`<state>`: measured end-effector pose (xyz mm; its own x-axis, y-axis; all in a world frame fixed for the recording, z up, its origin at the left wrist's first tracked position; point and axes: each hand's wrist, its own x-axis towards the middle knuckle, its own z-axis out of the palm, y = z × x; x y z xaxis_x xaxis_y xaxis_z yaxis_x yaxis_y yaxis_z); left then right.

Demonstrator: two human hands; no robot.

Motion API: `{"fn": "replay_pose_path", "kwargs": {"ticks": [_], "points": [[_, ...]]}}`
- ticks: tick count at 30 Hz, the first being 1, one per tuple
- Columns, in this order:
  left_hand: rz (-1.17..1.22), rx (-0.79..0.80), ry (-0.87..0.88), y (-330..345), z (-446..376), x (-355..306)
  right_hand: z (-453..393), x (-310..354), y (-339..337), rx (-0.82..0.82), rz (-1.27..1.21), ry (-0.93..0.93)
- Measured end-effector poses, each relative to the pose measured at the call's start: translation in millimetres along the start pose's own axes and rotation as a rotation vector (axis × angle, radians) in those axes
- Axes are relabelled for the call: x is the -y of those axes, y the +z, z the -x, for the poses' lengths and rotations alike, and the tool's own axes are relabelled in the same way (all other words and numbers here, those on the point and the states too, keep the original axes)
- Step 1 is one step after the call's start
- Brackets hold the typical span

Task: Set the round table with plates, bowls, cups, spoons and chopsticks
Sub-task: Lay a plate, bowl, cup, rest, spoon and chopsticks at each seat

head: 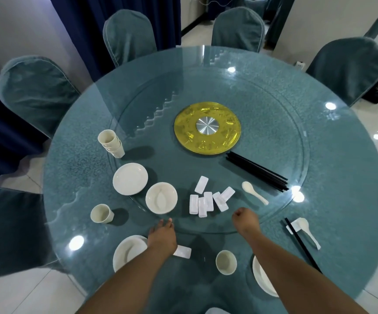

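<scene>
On the glass turntable (274,141) lie a stack of cups (111,142), a plate (130,179), a bowl (161,198) with a spoon inside, several white rests (206,200), a loose spoon (254,192) and a bundle of black chopsticks (257,171). My left hand (162,237) lies flat at the turntable's near rim, fingers together, holding nothing. My right hand (244,219) is curled into a fist at the rim; I see nothing in it. Near me sit a plate with bowl (128,251), a rest (182,251), a cup (226,261) and another plate (262,279).
A single cup (101,214) stands at the left. At the right a spoon on a rest (305,230) lies beside a pair of chopsticks (302,244). A yellow disc (207,128) marks the table's centre. Covered chairs (129,35) ring the round table (81,168).
</scene>
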<state>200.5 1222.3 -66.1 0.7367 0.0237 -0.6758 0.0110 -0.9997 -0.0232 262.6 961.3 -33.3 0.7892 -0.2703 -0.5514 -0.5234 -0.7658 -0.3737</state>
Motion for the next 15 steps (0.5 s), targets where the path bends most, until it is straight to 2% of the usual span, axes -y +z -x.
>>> {"fn": "replay_pose_path", "kwargs": {"ticks": [8, 12, 15], "points": [[0.189, 0.009, -0.112, -13.1, -15.3, 7.9, -17.2, -0.9, -0.4, -0.239, -0.057, -0.038], [0.138, 0.042, -0.115, -20.6, -30.5, 28.5, -22.9, -4.5, 6.2, -0.227, -0.057, -0.041], [0.098, 0.069, -0.126, -20.6, -36.8, 39.7, -27.4, -5.5, 11.5, -0.185, 0.03, -0.059]]}}
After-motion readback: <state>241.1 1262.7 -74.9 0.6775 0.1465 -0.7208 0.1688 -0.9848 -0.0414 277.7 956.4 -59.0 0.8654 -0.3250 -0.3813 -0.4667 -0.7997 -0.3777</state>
